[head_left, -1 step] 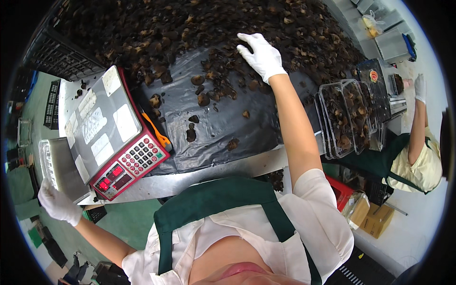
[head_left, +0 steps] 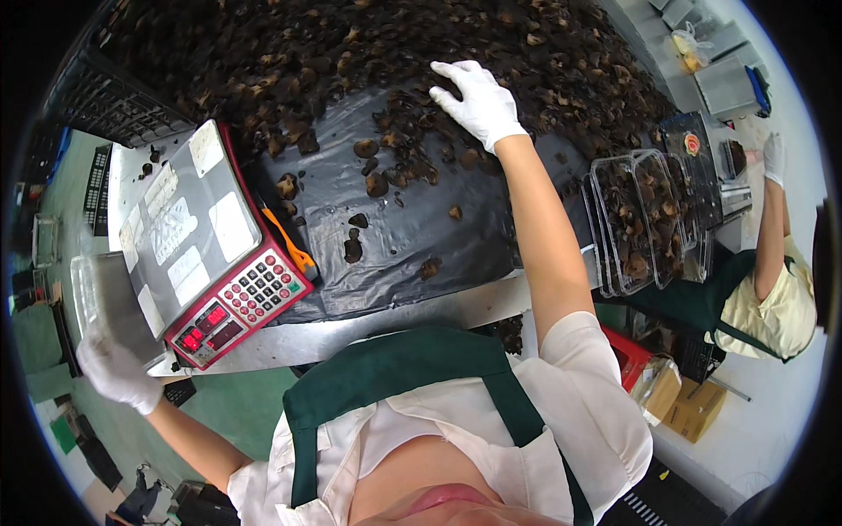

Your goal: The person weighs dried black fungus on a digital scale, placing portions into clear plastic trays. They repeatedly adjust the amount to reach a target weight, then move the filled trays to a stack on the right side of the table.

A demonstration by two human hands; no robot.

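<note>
My gloved left hand (head_left: 118,373) grips the edge of a clear plastic container (head_left: 86,294) beside the red digital scale (head_left: 237,298), whose metal pan has white patches; motion blurs this hand and container. My gloved right hand (head_left: 474,101) rests with fingers apart on a heap of dark brown fungus pieces (head_left: 395,44), spread over black plastic sheeting (head_left: 386,254). An orange-handled tool (head_left: 294,250) lies against the scale's right side. Right of my forearm, several clear trays (head_left: 645,219) hold more of the pieces.
A black crate (head_left: 114,96) stands at back left. The metal table edge (head_left: 403,316) crosses before my apron. A co-worker in a green apron (head_left: 759,298) works at the right, a gloved hand (head_left: 774,158) raised near metal boxes (head_left: 724,83). A red crate (head_left: 627,359) and cardboard box (head_left: 693,408) sit below.
My right hand has shifted slightly left. My left hand has moved a little to the right and is more blurred, with the container. The co-worker's hand is slightly higher.
</note>
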